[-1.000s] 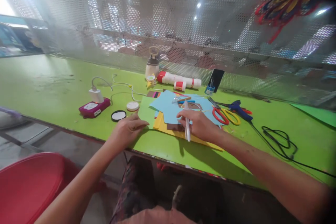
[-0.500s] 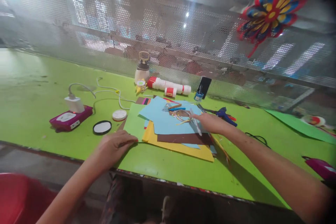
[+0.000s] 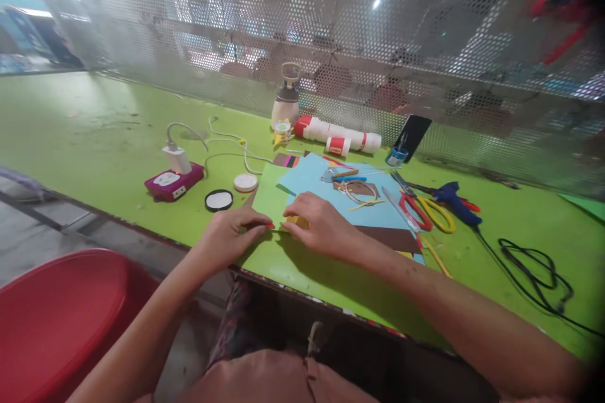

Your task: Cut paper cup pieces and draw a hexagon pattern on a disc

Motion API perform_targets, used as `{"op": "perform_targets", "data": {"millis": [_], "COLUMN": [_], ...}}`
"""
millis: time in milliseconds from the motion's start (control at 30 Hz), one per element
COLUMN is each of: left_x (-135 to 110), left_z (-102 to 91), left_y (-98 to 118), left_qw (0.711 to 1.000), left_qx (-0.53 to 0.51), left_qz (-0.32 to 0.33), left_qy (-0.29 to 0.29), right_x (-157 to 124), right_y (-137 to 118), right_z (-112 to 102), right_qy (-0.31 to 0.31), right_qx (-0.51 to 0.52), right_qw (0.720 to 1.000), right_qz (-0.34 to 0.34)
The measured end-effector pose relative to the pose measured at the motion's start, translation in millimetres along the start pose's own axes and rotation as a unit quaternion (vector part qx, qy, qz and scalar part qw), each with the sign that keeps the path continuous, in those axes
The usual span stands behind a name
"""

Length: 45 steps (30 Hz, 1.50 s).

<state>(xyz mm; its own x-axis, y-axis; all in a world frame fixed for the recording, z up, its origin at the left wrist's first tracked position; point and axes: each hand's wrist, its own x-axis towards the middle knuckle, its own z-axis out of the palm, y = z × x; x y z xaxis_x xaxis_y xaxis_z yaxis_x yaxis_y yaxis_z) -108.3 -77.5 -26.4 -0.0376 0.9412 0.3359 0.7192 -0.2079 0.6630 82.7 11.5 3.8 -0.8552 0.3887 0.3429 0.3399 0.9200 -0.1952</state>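
My left hand is closed in a pinch near the front edge of the table. A thin dark green stick shows between its fingertips and my right hand, with a small red spot at the left fingertips. Fingers bent and pinched, my right hand is at the stick's other end; the fingers hide what else they grip. Under and behind the right hand lie a light green sheet, light blue paper, brown paper and a bit of yellow paper.
Red-handled scissors, yellow-handled scissors and a blue glue gun with a black cord lie right. On the left are a purple power strip, a black-rimmed lid and a red stool. A white-red tube lies behind.
My right hand has come from the tools on the blue paper to beside my left hand. The scissors it covered now show. The view has turned left and down.
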Motion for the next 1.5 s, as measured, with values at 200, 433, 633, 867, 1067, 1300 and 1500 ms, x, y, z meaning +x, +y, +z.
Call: {"op": "perform_targets", "data": {"millis": [200, 433, 633, 867, 1067, 1300, 1500], "left_x": [-3.6, -5.4, -8.1, -6.8, -12.1, -9.2, 0.0], "left_z": [-4.4, -4.6, -0.1, -3.2, -7.4, 7.4, 8.5], "left_y": [-5.3, -1.9, 2.6, 0.9, -1.8, 11.7, 17.8], "left_qw": [0.997, 0.995, 0.994, 0.994, 0.99, 0.987, 0.982], "left_qx": [-0.01, -0.04, -0.066, -0.061, 0.103, 0.123, 0.094], "left_qz": [-0.055, -0.082, -0.083, -0.088, -0.094, -0.105, -0.16], "left_qy": [0.049, 0.03, 0.023, 0.016, 0.023, 0.019, 0.036], "right_x": [0.6, -2.3, -0.7, -3.0, -3.3, -13.3, -28.3], "right_y": [-9.1, -10.9, -13.4, -4.9, -2.4, 5.8, 15.8], "right_z": [19.9, 29.6, 31.7, 29.7, 32.0, 17.0, 13.8], "right_qy": [-0.001, 0.047, 0.076, 0.087, 0.102, 0.119, 0.136], "right_qx": [-0.06, -0.113, -0.115, -0.108, -0.069, 0.013, 0.058], "right_qw": [0.998, 0.992, 0.987, 0.984, 0.99, 0.993, 0.989], "right_qz": [-0.029, -0.029, -0.079, -0.112, -0.064, -0.018, 0.0]}}
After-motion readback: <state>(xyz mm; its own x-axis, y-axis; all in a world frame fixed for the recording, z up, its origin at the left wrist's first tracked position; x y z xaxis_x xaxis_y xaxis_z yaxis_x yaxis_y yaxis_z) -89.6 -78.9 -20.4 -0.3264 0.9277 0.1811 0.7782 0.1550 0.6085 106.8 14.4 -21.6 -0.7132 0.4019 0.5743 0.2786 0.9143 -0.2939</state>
